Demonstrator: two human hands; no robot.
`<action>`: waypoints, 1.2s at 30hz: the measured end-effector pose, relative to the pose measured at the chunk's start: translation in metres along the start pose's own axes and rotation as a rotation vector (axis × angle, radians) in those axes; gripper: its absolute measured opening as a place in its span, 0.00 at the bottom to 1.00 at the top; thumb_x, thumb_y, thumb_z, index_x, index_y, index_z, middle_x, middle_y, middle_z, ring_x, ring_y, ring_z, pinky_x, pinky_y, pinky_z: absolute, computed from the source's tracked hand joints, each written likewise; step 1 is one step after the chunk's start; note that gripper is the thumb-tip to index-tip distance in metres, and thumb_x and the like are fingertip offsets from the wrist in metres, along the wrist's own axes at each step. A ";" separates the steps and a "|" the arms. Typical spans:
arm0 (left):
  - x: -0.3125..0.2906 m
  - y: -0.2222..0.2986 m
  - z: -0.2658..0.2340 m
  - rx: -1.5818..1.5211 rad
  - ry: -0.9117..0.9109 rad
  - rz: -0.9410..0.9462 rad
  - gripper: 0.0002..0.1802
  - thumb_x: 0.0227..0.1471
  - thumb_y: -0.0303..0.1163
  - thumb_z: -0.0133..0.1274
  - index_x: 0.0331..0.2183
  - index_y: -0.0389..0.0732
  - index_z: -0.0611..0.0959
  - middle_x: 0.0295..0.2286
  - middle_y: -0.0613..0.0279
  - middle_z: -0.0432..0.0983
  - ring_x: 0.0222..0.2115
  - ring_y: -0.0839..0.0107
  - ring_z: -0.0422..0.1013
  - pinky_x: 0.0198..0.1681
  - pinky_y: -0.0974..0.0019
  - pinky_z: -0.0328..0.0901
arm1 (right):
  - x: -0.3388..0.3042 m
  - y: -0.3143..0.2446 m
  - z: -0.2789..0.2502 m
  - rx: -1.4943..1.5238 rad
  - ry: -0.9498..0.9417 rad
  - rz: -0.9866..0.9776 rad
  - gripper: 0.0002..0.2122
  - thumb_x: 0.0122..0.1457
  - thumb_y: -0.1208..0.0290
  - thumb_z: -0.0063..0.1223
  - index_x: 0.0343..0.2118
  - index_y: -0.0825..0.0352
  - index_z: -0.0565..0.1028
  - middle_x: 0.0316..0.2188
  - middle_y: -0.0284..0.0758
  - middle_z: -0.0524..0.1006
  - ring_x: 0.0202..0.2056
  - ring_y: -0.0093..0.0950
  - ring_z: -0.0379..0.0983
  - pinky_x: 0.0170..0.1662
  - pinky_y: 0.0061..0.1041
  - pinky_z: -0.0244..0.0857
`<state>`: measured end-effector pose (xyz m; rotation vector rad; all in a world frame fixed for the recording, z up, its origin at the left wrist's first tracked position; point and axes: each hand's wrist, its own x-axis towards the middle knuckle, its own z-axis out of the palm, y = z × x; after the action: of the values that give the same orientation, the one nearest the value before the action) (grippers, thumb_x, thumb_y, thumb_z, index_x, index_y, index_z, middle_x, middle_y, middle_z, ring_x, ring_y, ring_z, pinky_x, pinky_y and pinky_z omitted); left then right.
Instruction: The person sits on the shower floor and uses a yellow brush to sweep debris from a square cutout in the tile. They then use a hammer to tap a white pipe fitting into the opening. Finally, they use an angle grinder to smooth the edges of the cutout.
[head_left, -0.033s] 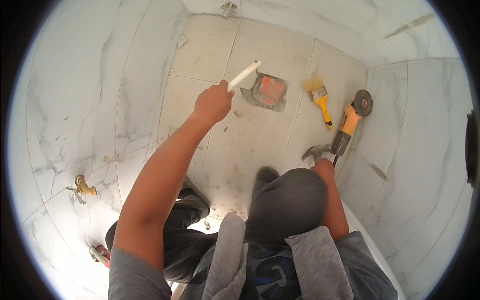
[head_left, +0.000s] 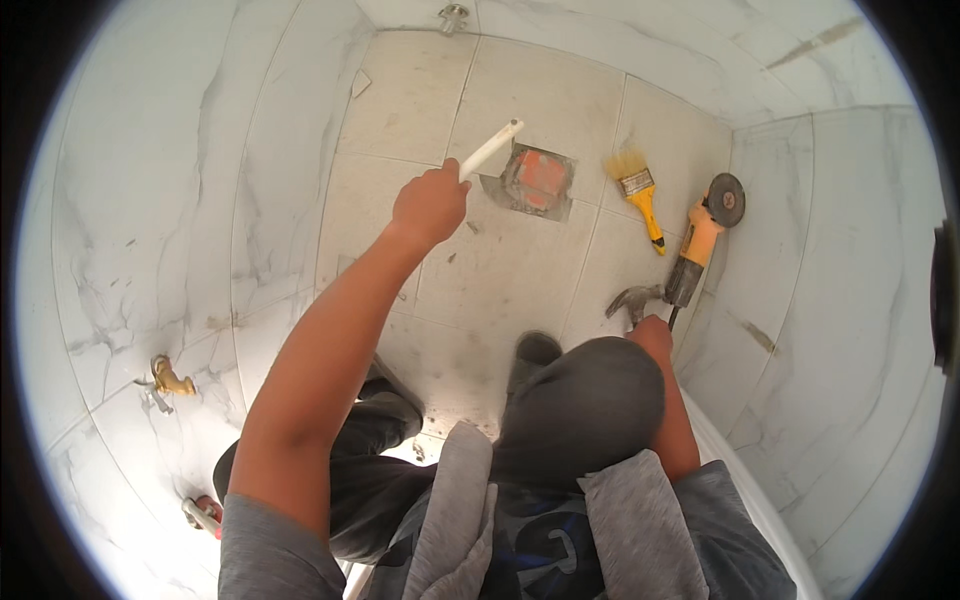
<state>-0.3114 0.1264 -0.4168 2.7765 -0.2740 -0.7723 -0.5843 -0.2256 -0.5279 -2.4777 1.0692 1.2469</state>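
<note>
Left hand (head_left: 430, 205): grip closed round one white rod (head_left: 490, 150), slanting over the tiled floor (head_left: 500, 275), far end near an orange-and-grey square patch (head_left: 543, 173). Right hand (head_left: 652, 335): grip closed round one claw hammer (head_left: 634, 297), handle mostly hidden, just beside the right knee (head_left: 595, 395). Angle grinder (head_left: 700, 237), orange and black: on the floor, just beyond the hammer. Paintbrush (head_left: 640, 198), yellow-handled: on the floor, left of the grinder.

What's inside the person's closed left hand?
The left hand grips a white rod. One length shows beyond the fist; the part within the palm is covered.
</note>
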 end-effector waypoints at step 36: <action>0.060 0.075 -0.044 0.451 -0.169 0.150 0.12 0.56 0.27 0.57 0.43 0.43 0.86 0.40 0.59 0.85 0.41 0.59 0.82 0.39 0.57 0.77 | 0.048 -0.233 -0.182 0.761 0.013 -0.582 0.29 0.69 0.42 0.45 0.30 0.72 0.73 0.16 0.30 0.66 0.12 0.22 0.62 0.15 0.27 0.58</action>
<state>-0.2461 0.0485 -0.3881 3.0510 -0.7656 -1.0148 -0.2949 -0.1613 -0.4857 -1.9622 0.5802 0.5117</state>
